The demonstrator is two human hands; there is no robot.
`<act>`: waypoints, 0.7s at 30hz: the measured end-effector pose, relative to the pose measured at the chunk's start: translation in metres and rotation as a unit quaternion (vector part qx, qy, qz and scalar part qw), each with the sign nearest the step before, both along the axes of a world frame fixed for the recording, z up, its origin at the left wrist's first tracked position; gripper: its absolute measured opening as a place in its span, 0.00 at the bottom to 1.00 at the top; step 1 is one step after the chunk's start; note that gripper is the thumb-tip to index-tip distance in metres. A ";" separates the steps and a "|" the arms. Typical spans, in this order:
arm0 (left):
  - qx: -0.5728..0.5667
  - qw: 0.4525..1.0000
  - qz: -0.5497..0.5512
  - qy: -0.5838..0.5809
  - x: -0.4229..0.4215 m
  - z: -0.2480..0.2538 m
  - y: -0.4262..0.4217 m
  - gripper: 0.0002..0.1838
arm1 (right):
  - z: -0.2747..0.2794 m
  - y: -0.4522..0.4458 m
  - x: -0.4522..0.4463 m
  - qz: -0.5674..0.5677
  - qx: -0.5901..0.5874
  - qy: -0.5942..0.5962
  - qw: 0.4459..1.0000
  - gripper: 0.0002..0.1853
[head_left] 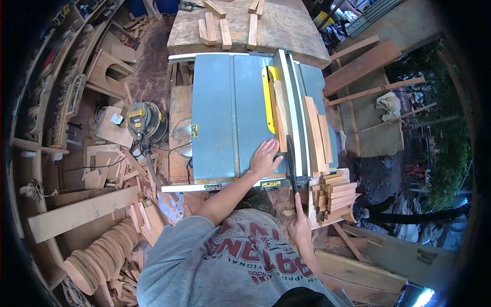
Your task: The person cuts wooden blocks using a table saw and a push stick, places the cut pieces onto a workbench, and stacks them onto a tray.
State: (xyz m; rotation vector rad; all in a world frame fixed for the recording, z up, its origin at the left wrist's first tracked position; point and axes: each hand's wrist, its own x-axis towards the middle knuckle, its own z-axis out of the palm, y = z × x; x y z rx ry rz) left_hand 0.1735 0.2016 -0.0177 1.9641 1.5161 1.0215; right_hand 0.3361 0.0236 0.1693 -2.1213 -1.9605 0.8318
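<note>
the wood strip (282, 128) is just right of the yellow plate (268, 100) on the blue table (212, 112). my left hand (265, 156) is on my side of the plate, fingers flat and close at the strip's end. my right hand (300, 224), nearer me than the plate, grips a black stick (291, 166).

near end covered, lettering too small

the near end of the black stick (291, 166) is hidden in the right hand (300, 225); whether the left hand (265, 156) presses on the wood strip (281, 130) or just beside it is hard to tell. lettering on the yellow label (271, 183) is too small to read, and folds break up words on the shirt (204, 266). the bottom edge crops a black shape (302, 298), the top edge a blue container (166, 6)
</note>
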 end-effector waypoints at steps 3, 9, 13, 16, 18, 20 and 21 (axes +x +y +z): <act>0.001 1.000 -0.006 -0.002 -0.002 0.001 -0.002 0.32 | -0.007 0.007 -0.006 -0.002 -0.005 -0.018 1.000 0.45; 0.018 0.999 0.005 -0.033 0.001 -0.004 -0.004 0.27 | -0.021 0.027 -0.012 0.001 0.024 -0.013 1.000 0.47; 0.023 0.995 0.018 -0.091 -0.001 -0.002 -0.006 0.22 | -0.023 0.045 -0.017 -0.001 0.012 -0.009 1.000 0.47; 0.031 0.987 0.045 -0.148 -0.004 0.003 -0.006 0.19 | -0.029 0.061 -0.018 0.008 0.020 -0.019 1.000 0.47; 0.038 0.982 0.061 -0.174 -0.005 0.005 -0.008 0.17 | -0.034 0.072 -0.021 0.006 0.014 -0.041 0.999 0.47; 0.021 0.972 0.110 -0.205 -0.006 0.010 -0.010 0.15 | -0.030 0.082 -0.027 0.006 0.004 -0.051 0.999 0.46; 0.021 0.972 0.111 -0.206 -0.006 0.010 -0.010 0.15 | -0.028 0.087 -0.031 0.005 -0.008 -0.062 0.998 0.46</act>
